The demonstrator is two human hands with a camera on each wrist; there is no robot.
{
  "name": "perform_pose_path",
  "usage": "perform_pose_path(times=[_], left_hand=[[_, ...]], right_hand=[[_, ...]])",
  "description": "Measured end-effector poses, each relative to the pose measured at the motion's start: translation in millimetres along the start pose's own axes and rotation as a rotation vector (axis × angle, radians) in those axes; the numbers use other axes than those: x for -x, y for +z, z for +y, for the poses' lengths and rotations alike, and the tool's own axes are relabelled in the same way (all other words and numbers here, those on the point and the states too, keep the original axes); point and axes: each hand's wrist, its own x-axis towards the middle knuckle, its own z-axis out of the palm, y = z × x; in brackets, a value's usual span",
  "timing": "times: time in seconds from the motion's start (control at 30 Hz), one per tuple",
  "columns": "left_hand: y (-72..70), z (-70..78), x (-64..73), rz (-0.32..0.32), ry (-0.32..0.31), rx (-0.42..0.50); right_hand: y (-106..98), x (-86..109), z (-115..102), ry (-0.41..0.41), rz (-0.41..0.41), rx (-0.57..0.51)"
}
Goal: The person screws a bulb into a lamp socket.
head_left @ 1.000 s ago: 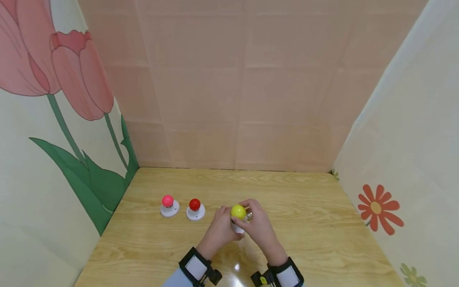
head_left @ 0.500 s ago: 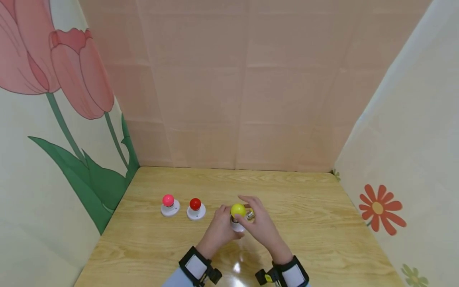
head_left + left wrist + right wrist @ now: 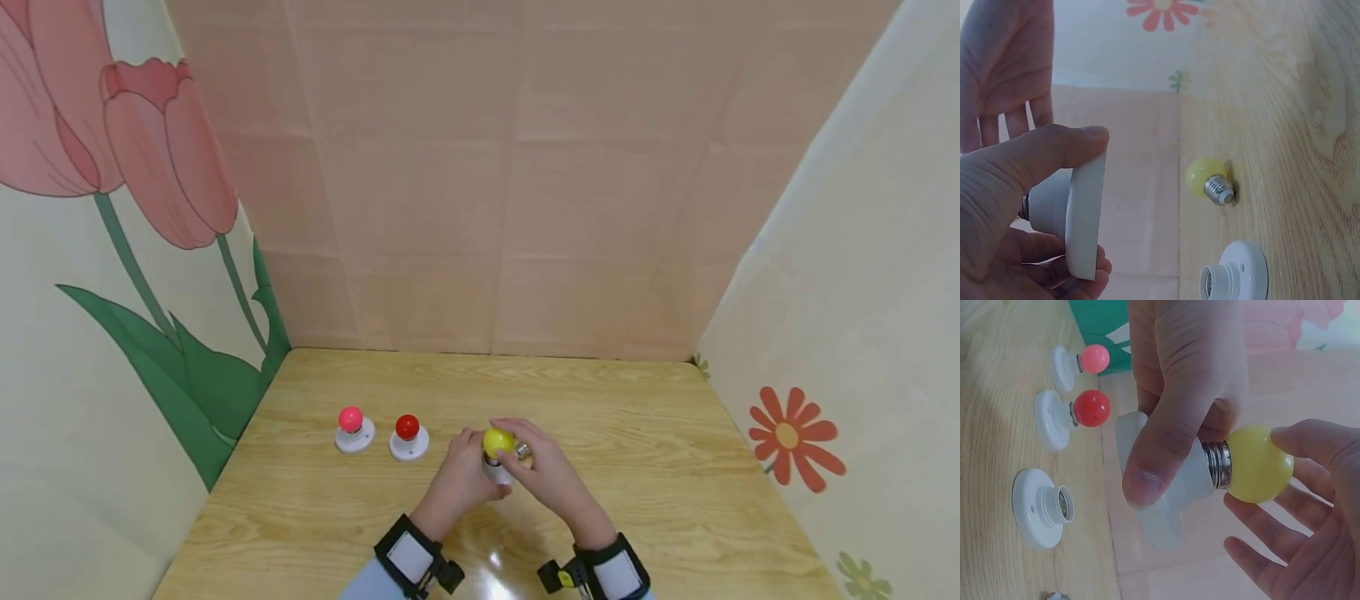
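Note:
My left hand [image 3: 465, 475] grips a white lamp holder [image 3: 1161, 526] above the table, its thumb across the round base plate. A yellow light bulb [image 3: 1260, 464] sits in that holder's socket, with part of its metal screw thread showing. My right hand [image 3: 546, 471] pinches the yellow bulb, thumb on one side and fingers on the other. On the table behind, a second yellow bulb [image 3: 1205, 175] lies on its side with its screw cap exposed. Near it stands another white lamp holder [image 3: 1035, 509] with an open socket, hidden behind the hands in the head view.
To the left on the wooden table [image 3: 285, 517] stand two white holders, one with a red bulb [image 3: 407, 427] and one with a pink bulb [image 3: 351, 419]. A plain cloth wall [image 3: 495, 192] closes off the back; printed flower panels rise on both sides.
My right hand's fingers spread off the yellow bulb half a second ago and now close around it again. The left hand keeps the lamp holder in about the same place.

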Motion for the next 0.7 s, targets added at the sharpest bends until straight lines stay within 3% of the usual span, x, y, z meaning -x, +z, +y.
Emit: perform_pose_path(times=[0.47,0.7], left_hand=[[-1.5,-0.6,-0.7,0.003,0.035,-0.047],[-1.3,0.0,-0.1,0.003,0.066,-0.073]], right_hand=[[0.9,-1.6,-6.0,-0.060,0.035,0.044],[4.7,-1.6,-5.0,-0.037,0.079,0.059]])
